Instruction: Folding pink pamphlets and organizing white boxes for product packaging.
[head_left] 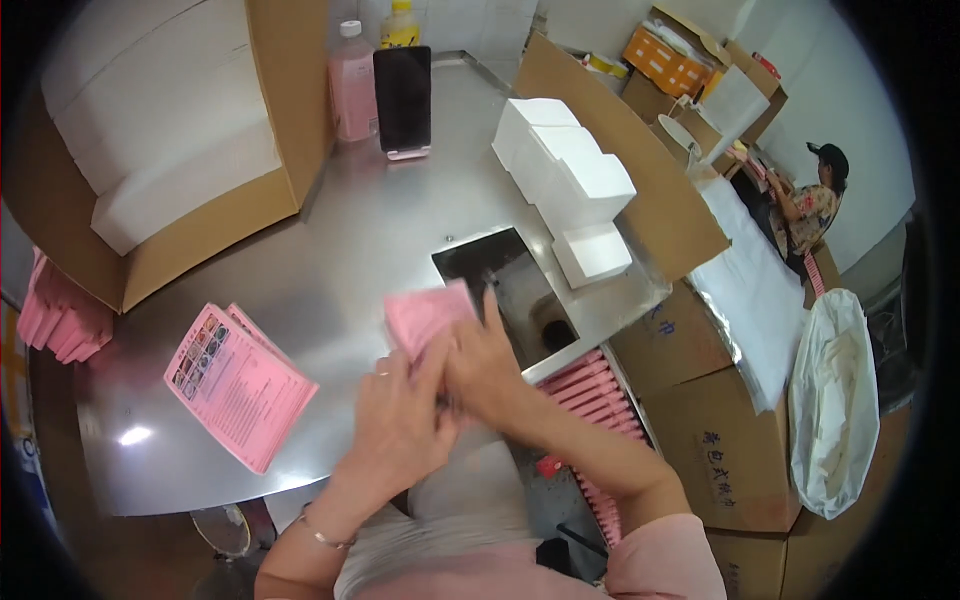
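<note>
A flat pink paper packet [428,312], slightly blurred, is held up over the steel table, left of a rectangular cut-out. My right hand [482,368] grips its lower right part, with one finger pointing up beside it. My left hand [402,412], with a ring and a bracelet at the wrist, is closed at the packet's lower end. The hands overlap, so the fingertips are partly hidden. To the left lies a stack of pink printed packets [240,390] with small pictures on top.
White folded tissue stacks [565,165] line the right side of the cut-out [475,258]. A phone [403,100] stands before a pink bottle [352,85]. An open carton [215,235] fills the far left. Pink packets [590,400] are packed below right. A person [815,200] sits farther off.
</note>
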